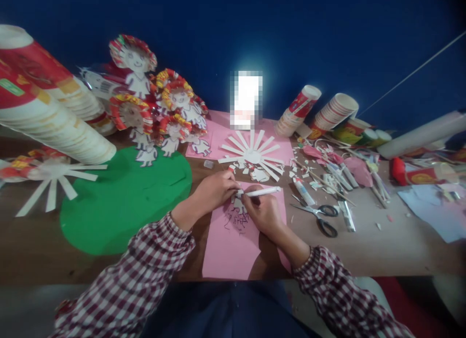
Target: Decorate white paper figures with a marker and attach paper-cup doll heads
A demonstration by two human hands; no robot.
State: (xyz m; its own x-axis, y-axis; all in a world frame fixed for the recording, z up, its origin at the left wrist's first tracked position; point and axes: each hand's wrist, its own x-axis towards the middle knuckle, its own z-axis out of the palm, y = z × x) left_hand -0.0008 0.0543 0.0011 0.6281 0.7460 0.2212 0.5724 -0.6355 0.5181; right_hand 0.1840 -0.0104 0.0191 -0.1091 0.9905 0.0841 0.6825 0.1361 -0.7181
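In my right hand (265,212) is a white marker pen (264,191), its tip end hidden among my fingers. My left hand (214,190) pinches a small white paper cutout (238,202) close to the pen. Both hands are over a pink paper sheet (229,255), which carries black scribbled lines under the cutout. Just beyond my hands lies a white paper piece with strips fanned out like rays (253,156), with paper scraps (260,175) in front of it.
Left are a green paper disc (124,207), leaning paper-cup stacks (58,114) and several decorated paper figures (136,66). To the right lie open scissors (324,216), a glue bottle (305,192) and more cups (335,112). A blurred bright object (246,100) stands at the back.
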